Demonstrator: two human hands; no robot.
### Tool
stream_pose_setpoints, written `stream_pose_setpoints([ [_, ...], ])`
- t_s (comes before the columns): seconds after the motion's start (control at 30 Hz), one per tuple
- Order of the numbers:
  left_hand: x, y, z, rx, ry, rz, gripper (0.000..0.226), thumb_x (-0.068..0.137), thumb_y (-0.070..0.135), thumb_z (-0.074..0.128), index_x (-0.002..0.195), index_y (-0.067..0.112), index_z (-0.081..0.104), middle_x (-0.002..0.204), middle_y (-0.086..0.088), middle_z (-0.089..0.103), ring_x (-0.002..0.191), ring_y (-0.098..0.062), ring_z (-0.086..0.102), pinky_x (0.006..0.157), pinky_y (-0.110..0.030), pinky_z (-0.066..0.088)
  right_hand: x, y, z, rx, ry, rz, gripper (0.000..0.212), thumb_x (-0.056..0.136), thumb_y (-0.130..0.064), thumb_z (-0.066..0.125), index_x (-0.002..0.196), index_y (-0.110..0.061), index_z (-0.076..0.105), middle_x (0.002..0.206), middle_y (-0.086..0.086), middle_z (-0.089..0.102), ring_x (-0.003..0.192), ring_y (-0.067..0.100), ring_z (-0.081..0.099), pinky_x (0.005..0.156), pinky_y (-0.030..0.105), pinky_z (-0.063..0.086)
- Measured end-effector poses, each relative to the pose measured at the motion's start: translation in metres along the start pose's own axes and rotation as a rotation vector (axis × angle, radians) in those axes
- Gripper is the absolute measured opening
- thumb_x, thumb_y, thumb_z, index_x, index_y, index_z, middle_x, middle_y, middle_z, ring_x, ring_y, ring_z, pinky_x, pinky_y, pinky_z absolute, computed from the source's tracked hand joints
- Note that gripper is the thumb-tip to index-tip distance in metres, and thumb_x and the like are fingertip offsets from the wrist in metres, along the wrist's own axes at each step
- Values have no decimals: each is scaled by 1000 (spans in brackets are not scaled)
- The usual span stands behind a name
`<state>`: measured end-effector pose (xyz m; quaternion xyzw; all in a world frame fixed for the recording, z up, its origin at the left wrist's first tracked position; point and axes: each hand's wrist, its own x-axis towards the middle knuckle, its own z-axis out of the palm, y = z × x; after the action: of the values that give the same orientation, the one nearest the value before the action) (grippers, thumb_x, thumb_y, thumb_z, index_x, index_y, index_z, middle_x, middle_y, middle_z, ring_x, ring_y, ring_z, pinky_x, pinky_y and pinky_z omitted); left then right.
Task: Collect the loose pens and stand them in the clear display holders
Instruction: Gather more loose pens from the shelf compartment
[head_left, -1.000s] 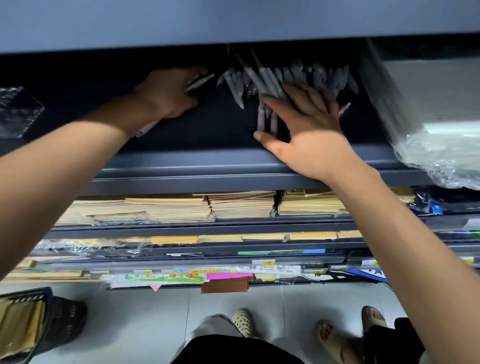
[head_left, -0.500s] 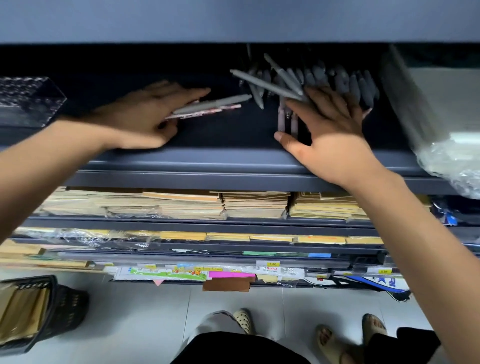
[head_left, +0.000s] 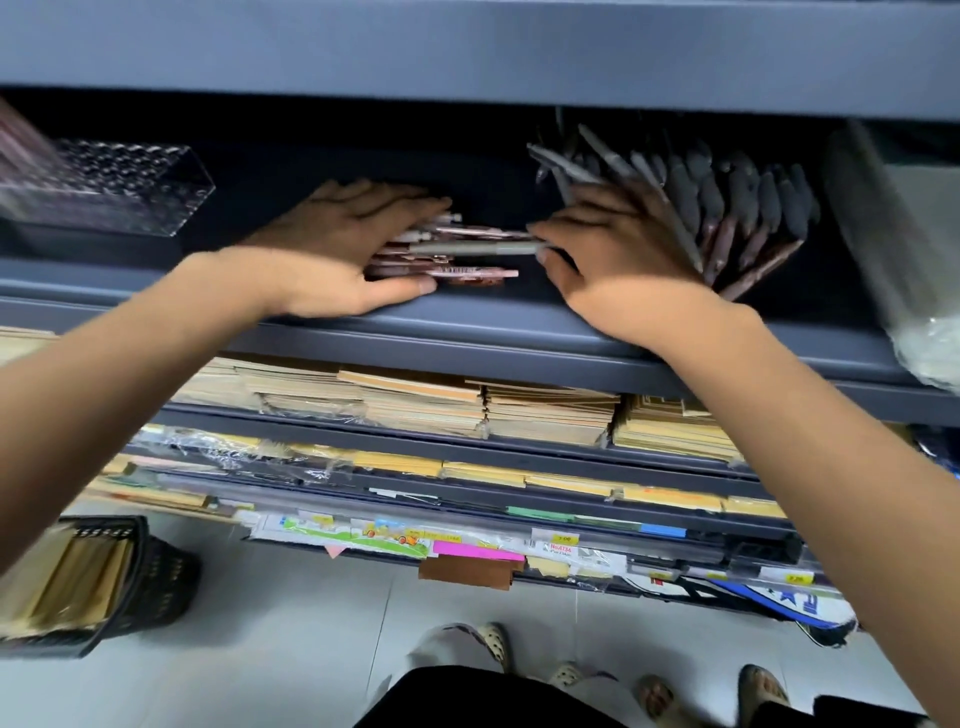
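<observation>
Spanning the whole view: dark grey shelf (head_left: 467, 332), its front lip under both wrists. Lower shelves carry tan paper stacks (head_left: 426, 400). Black basket (head_left: 150, 571) on the floor, lower left. Clear display holder (head_left: 130, 182) sits on the shelf at far left, well apart from the hands; contents blurred. Loose pen pile (head_left: 727, 197) fans out at the shelf's right, just behind the right hand (head_left: 618, 260). Left hand (head_left: 332, 249) grips a pen bundle (head_left: 457, 273), fingers over the top, thumb beneath; the bundle lies crosswise between the two hands. Right hand pinches the right end of a grey pen (head_left: 478, 248) on top of the bundle; motion blur softens the fingertips.
</observation>
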<state>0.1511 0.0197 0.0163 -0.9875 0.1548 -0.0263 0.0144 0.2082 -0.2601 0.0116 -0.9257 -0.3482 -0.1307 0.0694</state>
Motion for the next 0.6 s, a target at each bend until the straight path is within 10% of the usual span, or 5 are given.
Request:
stream_pose_setpoints([
  [0.2,-26,-1,15,-145,210,-424,95,62,95,39,140,41,40,138,-8,53,136,-31,38,120,-53,12,3,2,-2,-99,101,-92,31,96,-30,45,115,-23,67,111,4,68,118,28,51,113,39,15],
  [0.33,-22,-2,11,-270,156,-468,102,53,98,43,142,47,33,143,-8,48,138,-30,37,120,-50,20,9,-9,-1,18,60,-111,28,96,-25,44,109,-13,66,109,9,63,107,33,53,89,40,46],
  [0.5,-16,-3,3,-614,211,-467,94,57,89,55,138,42,49,134,9,55,130,-14,47,113,-28,33,16,-26,9,185,149,-11,19,91,-21,54,98,-11,68,118,5,58,111,27,53,92,34,45],
  [0.6,-12,3,5,-523,182,-471,82,65,87,46,134,44,54,139,5,54,135,-18,43,117,-40,30,21,-34,14,342,133,104,15,88,-24,60,96,-16,70,124,-2,56,118,20,50,98,30,42],
])
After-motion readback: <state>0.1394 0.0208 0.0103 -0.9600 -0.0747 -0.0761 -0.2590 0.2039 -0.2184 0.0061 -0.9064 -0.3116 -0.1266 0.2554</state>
